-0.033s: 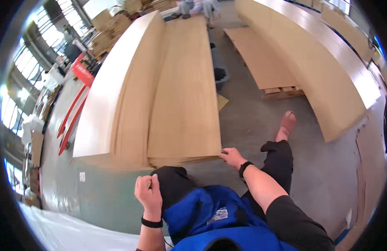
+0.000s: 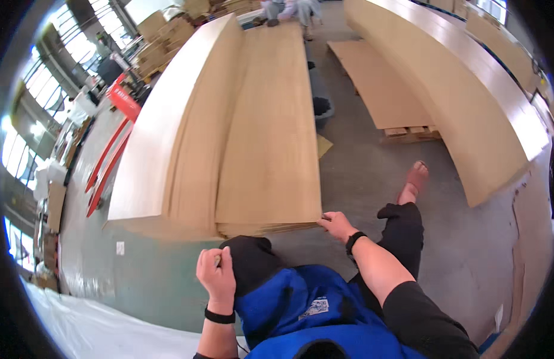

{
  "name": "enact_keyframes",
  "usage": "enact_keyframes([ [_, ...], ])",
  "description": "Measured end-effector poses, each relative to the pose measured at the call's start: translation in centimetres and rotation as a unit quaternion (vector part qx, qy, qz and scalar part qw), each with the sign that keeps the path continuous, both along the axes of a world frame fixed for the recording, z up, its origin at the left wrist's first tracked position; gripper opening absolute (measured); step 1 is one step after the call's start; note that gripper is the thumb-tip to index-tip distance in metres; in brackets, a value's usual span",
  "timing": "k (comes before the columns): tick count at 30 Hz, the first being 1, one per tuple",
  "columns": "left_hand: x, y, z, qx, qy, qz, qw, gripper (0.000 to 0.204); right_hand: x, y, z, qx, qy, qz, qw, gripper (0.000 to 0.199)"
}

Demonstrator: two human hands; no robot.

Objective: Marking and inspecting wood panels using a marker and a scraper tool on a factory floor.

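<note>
A long stack of thin tan boards (image 2: 268, 143) stretches away from me, its near end level with my knees. My right hand (image 2: 337, 226) is closed at the stack's near right corner, thumb and fingers pinching the edge of a board. Over my left thigh, apart from the stack, my left hand (image 2: 216, 275) is curled into a fist. A small brownish end of something shows between its thumb and fingers, too small to name. Against the stack's left side stands a taller row of boards with a shiny white face (image 2: 148, 143).
At the far end, a person (image 2: 289, 11) is at the stack. Right of the aisle, a flat brown sheet (image 2: 381, 90) lies on a wooden pallet (image 2: 411, 133), beside another tall curved panel row (image 2: 444, 90). A red pallet jack (image 2: 112, 161) stands left; cartons (image 2: 157, 45) are piled behind.
The whole view has shifted slightly to the right. Both hands keep the same pose, the right one still at the board corner.
</note>
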State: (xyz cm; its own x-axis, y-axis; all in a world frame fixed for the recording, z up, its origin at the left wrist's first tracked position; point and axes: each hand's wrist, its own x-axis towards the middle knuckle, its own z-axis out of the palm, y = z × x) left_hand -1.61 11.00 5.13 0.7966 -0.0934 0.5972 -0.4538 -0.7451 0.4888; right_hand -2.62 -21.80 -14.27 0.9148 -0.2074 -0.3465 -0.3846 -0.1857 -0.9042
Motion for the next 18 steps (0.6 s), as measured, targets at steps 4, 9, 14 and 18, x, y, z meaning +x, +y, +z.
enact_keyframes([
  [4, 0.2, -0.5, 0.0, -0.015, 0.003, -0.011, 1.0, 0.02, -0.2, 0.0, 0.2, 0.019, 0.024, -0.015, 0.999, 0.033],
  [9, 0.3, -0.6, 0.2, -0.02, -0.01, -0.022, 1.0, 0.02, -0.3, 0.1, 0.5, 0.027, -0.002, -0.008, 1.0, 0.028],
  [14, 0.3, -0.4, 0.1, -0.01, -0.002, -0.017, 1.0, 0.02, -0.1, -0.1, -0.7, 0.052, -0.023, -0.015, 0.998, 0.023],
  [18, 0.3, -0.3, 0.1, -0.007, -0.009, -0.017, 1.0, 0.02, 0.0, -0.4, -1.8, 0.053, -0.003, -0.003, 0.999, 0.021],
])
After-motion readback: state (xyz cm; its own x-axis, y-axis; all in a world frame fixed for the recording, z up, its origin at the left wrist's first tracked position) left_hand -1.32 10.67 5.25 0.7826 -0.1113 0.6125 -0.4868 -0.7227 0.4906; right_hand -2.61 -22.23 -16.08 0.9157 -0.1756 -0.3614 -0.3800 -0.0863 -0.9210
